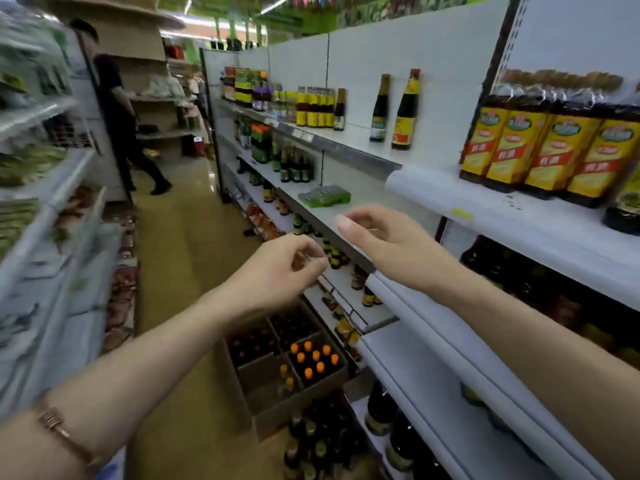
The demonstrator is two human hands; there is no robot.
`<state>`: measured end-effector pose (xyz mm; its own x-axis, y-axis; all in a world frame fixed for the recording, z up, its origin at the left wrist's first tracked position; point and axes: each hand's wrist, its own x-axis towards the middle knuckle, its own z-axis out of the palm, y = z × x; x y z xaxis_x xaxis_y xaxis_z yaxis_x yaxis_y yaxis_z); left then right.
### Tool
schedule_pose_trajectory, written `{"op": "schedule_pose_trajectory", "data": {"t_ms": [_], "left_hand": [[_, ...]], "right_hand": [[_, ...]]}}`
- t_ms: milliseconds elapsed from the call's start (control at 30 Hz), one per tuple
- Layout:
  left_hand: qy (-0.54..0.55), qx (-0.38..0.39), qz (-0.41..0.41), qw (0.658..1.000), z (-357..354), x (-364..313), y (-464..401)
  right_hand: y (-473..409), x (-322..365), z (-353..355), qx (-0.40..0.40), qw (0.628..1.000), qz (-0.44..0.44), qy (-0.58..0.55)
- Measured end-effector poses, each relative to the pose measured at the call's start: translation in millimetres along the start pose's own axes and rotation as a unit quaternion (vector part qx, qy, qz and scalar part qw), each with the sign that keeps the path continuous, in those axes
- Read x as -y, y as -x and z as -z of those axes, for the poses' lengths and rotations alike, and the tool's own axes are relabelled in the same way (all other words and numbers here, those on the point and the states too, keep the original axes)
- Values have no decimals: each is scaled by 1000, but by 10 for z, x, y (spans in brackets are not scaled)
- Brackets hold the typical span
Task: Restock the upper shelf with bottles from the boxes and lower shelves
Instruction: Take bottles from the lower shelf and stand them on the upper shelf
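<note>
Both hands are hanging empty, fingers loosely curled: left hand (287, 263) over the aisle, right hand (377, 237) beside the shelf edge (349, 251), above the boxes (294, 362).

We see the upper shelf (349, 142), white and mostly bare, holding two dark sauce bottles (405, 110) standing upright and apart, with a row of yellow-labelled bottles (313, 107) further along. On the floor, open cardboard boxes (277, 386) hold upright orange-capped bottles (313, 358). Dark bottles (381, 410) stand on the lower shelves.
</note>
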<state>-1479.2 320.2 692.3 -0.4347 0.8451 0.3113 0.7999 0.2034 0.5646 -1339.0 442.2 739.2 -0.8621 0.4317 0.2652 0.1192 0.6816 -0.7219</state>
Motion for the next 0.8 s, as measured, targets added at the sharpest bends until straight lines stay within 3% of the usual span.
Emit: {"op": "schedule_pose_trajectory", "data": {"t_ms": [400,600,800], "left_hand": [[-1,61,63,996,418,1967,-151],[14,111,74,991,169,2666,-529],[-3,193,50,980,-327,3288,-1171]], "right_hand": [[-1189,-46,-1517,50,998,-31,10],[-1602,-382,-1878,68,994,-86,-8],[-2146,-1145,-2126,88,986,-139,-12]]}}
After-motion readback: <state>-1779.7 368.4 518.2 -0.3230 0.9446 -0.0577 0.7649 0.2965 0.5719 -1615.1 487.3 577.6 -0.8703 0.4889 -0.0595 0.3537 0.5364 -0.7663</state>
